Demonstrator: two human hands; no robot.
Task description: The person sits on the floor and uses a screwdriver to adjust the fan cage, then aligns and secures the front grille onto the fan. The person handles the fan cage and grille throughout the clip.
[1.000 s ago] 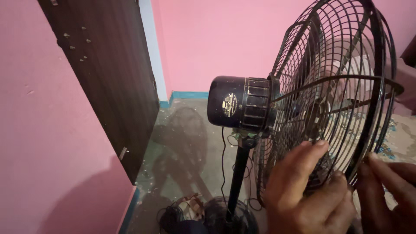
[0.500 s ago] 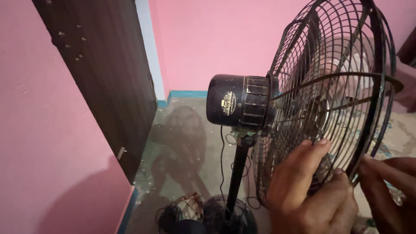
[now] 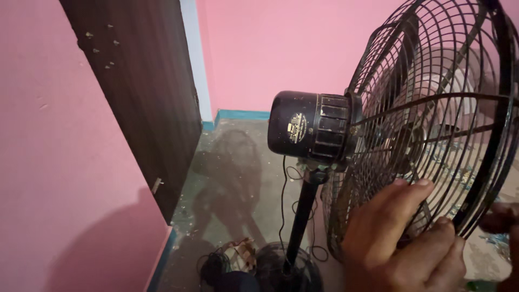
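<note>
The black round wire fan cage [image 3: 432,124] stands at the right, on a black metal pole [image 3: 300,221] behind the dark cylindrical motor housing [image 3: 309,127]. The left hand [image 3: 403,238] lies against the lower rear part of the cage, its fingers [image 3: 394,203] stretched over the wires and not closed. The right hand [image 3: 500,219] touches the cage rim at the picture edge; I cannot tell its grip. A dark brown wooden door [image 3: 146,92] is open at the left.

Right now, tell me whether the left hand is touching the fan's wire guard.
Touching. The head view shows the left hand pressed against the lower rear of the fan's wire guard, its fingertips lying on the wires with no gap.
</note>
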